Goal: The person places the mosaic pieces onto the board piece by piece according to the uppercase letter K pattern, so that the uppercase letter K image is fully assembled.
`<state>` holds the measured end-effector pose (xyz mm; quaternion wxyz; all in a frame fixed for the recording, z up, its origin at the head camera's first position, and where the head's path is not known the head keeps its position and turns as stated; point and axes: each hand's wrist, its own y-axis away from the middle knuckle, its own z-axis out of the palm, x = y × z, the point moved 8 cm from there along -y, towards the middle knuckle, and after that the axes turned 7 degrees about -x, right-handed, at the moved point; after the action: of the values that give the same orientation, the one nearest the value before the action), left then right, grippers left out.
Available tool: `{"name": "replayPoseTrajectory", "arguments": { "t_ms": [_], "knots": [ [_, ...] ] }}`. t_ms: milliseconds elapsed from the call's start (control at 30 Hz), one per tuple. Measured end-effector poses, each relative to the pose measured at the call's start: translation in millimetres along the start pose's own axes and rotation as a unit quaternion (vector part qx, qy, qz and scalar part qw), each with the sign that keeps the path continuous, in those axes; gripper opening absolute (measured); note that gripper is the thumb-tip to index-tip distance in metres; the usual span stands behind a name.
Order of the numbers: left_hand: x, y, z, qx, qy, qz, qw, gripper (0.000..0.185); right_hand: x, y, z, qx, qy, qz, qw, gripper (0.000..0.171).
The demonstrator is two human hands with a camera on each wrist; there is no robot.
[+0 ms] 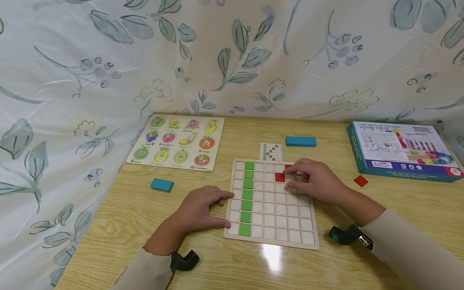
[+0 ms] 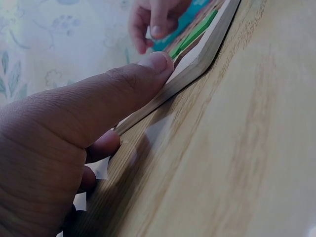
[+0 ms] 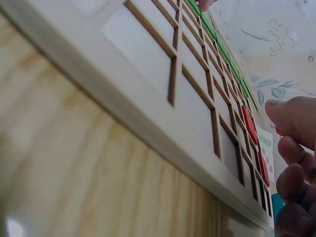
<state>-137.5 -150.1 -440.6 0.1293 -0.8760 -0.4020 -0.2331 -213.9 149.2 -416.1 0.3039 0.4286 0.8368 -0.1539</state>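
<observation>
A wooden grid board [image 1: 272, 242] lies on the table, with a column of green square tiles [image 1: 247, 194] near its left side. Along the board's left edge, my left hand [image 1: 197, 207] rests its thumb and forefinger; the thumb [image 2: 143, 74] touches the rim in the left wrist view. My right hand [image 1: 320, 182] is over the upper right cells, thumb and fingers apart, with nothing visible between them. Beside its fingertips sit a red tile [image 1: 279, 177] and another red tile [image 1: 287, 166], partly covered. The right wrist view shows both red tiles [image 3: 249, 124] in cells.
Behind the board lies a small pattern card [image 1: 264, 151], near a blue block [image 1: 301, 141]. Another blue block [image 1: 162, 185] and a fruit picture board [image 1: 174, 157] are at left. To the right are a loose red tile [image 1: 361, 181] and a boxed set [image 1: 402, 151].
</observation>
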Motion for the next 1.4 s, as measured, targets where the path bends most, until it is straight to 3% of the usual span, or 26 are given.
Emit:
{"name": "replayPoseTrajectory", "arguments": {
  "t_ms": [233, 533, 800, 1133, 1400],
  "knots": [
    [0.2, -0.1, -0.2, -0.003, 0.000, -0.001, 1.0000, 0.071, 3, 19, -6, 0.016, 0.004, -0.001, 1.000, 0.033],
    [-1.0, -0.3, 1.2, -0.002, -0.005, 0.000, 1.0000, 0.071, 13, 52, -17, 0.043, 0.023, 0.030, 0.998, 0.034],
    [0.4, 0.3, 0.7, 0.002, -0.003, 0.001, 1.0000, 0.070, 20, 87, -27, 0.087, 0.044, 0.004, 0.995, 0.038],
    [-0.3, 0.4, 1.0, 0.004, -0.007, 0.000, 1.0000, 0.071, 40, 128, -35, 0.107, 0.073, 0.051, 0.990, 0.043],
    [1.2, 0.3, 0.4, 0.005, -0.003, -0.001, 1.0000, 0.070, 63, 150, -40, 0.106, 0.075, 0.114, 0.985, 0.045]
  ]
}}
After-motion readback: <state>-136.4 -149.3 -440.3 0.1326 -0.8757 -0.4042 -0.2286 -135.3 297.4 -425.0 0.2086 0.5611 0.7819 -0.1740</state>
